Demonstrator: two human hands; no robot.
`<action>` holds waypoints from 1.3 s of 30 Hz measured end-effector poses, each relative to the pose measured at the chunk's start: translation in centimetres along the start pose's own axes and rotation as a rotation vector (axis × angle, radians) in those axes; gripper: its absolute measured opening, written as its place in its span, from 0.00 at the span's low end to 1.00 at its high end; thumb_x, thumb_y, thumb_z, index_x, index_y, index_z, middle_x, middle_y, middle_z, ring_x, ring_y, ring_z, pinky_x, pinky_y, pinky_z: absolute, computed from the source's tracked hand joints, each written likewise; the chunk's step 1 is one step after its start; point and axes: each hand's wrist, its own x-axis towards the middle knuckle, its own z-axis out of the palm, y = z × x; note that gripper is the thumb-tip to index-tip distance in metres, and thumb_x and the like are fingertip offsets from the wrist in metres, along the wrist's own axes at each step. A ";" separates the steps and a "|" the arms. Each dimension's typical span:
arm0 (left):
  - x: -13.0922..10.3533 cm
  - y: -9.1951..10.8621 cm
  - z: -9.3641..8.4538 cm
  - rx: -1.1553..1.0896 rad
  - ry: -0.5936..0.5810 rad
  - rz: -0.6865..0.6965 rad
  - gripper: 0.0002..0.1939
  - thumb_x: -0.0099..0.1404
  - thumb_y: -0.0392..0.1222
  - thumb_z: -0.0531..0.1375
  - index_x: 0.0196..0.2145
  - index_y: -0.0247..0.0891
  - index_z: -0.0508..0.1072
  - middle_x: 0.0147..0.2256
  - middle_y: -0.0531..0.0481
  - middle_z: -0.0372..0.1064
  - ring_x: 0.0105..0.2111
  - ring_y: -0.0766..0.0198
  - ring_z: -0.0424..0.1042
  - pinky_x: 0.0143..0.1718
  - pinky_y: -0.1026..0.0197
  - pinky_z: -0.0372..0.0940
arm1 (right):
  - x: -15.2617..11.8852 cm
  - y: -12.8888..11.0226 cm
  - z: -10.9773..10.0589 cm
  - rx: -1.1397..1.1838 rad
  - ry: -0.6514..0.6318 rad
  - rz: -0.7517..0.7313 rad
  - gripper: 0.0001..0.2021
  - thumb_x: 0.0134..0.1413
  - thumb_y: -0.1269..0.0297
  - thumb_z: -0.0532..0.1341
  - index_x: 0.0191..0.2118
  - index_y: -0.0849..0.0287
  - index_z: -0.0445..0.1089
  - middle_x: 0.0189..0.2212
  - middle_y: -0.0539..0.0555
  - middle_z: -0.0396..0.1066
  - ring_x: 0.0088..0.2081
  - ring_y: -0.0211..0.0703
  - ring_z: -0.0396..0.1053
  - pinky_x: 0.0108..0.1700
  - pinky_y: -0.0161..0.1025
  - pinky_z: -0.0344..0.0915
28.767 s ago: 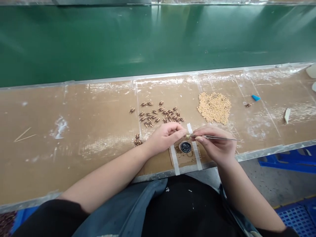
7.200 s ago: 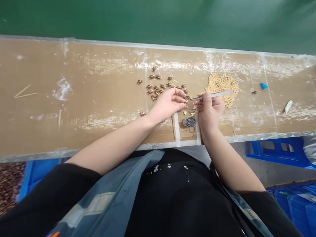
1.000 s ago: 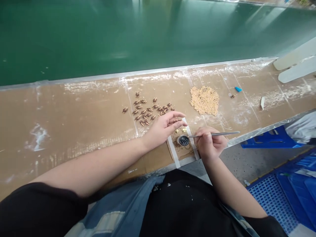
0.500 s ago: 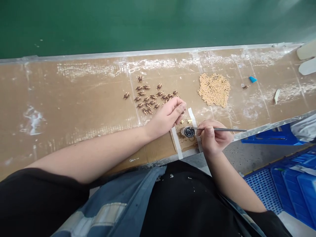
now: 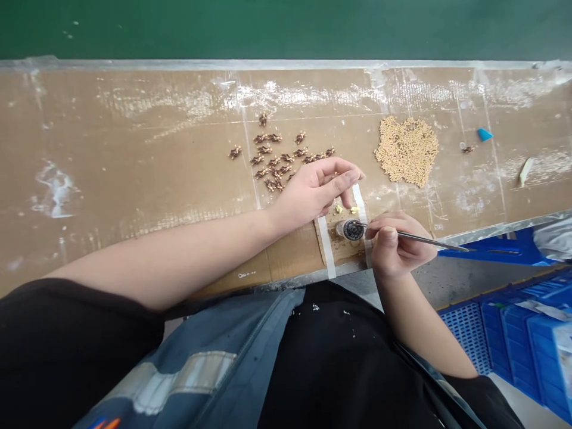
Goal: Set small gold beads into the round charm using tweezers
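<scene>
My right hand (image 5: 402, 243) pinches a thin metal rod-like tool (image 5: 429, 240). The tool's left tip is at the mouth of a small clear cup (image 5: 353, 230) with dark, speckled contents. Just above and left of the cup is my left hand (image 5: 328, 186), thumb and forefinger brought together. Anything between those fingertips is too small or hidden to make out. Beyond that hand lie several small brown-and-gold pieces (image 5: 273, 159), some partly covered by it. Two small pale yellow bits (image 5: 338, 210) rest between the left hand and the cup.
A heap of small tan pieces (image 5: 407, 152) lies to the right on the cardboard-covered table (image 5: 156, 155). Farther right are a blue piece (image 5: 485, 134) and a pale strip (image 5: 525, 171). White tape (image 5: 326, 247) runs beside the cup. Blue crates (image 5: 513, 345) stand below the table's right end.
The whole view has shifted, so the table sits higher and further right. My left hand has moved slightly right towards the tape. The tool's right end has dipped; its tip stays at the cup.
</scene>
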 end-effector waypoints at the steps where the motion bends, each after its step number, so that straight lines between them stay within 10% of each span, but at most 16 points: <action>1: 0.0 0.1 0.1 -0.007 -0.003 -0.003 0.10 0.82 0.49 0.61 0.47 0.40 0.75 0.32 0.53 0.77 0.17 0.77 0.53 0.21 0.64 0.51 | 0.0 0.1 0.0 0.003 0.003 -0.010 0.14 0.74 0.55 0.63 0.34 0.50 0.79 0.22 0.49 0.73 0.22 0.41 0.69 0.27 0.44 0.65; 17: 0.1 -0.2 -0.1 -0.027 -0.025 0.008 0.10 0.78 0.48 0.65 0.45 0.39 0.80 0.29 0.54 0.74 0.18 0.76 0.57 0.21 0.65 0.52 | 0.1 0.0 0.1 0.044 0.009 0.025 0.14 0.73 0.55 0.64 0.34 0.50 0.79 0.21 0.49 0.71 0.22 0.42 0.68 0.27 0.45 0.64; 25: 0.1 -0.4 -0.5 -0.098 -0.002 0.006 0.11 0.75 0.50 0.68 0.46 0.40 0.85 0.34 0.51 0.76 0.17 0.77 0.55 0.19 0.64 0.51 | 2.2 1.1 1.1 0.428 0.255 0.301 0.17 0.73 0.52 0.66 0.31 0.53 0.76 0.22 0.46 0.64 0.18 0.33 0.55 0.18 0.38 0.50; 33: 0.8 -0.7 -0.8 -0.232 0.065 -0.043 0.22 0.74 0.61 0.66 0.48 0.38 0.84 0.40 0.46 0.78 0.20 0.77 0.49 0.18 0.65 0.55 | 5.6 3.8 2.6 0.505 0.194 0.393 0.22 0.71 0.42 0.64 0.31 0.51 0.66 0.19 0.43 0.56 0.18 0.34 0.52 0.21 0.37 0.53; 39: 0.2 -0.7 -0.6 -0.066 0.037 -0.025 0.17 0.73 0.48 0.67 0.56 0.40 0.80 0.45 0.45 0.83 0.18 0.78 0.55 0.20 0.64 0.59 | 5.7 4.5 2.7 0.552 0.098 0.428 0.24 0.70 0.40 0.64 0.29 0.51 0.61 0.19 0.42 0.55 0.17 0.34 0.51 0.20 0.36 0.51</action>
